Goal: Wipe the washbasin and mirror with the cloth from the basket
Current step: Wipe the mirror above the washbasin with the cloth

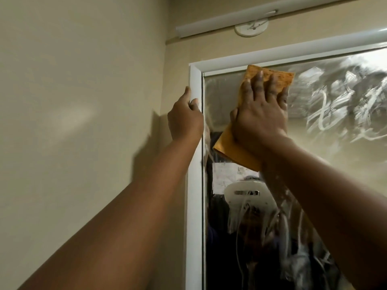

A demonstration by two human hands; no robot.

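The mirror (335, 126) fills the right half of the view, its glass streaked with white soapy smears. An orange cloth (230, 147) lies flat against the glass near the upper left corner. My right hand (261, 109) presses on the cloth with fingers spread. My left hand (185, 118) grips the white left frame (193, 206) of the mirror, thumb on the wall side and fingers curled over the front. The washbasin is out of view.
A beige wall (83, 101) is to the left. A white tube light fitting (240, 17) and a round white mount (251, 29) sit above the mirror. A person's reflection shows in the lower glass.
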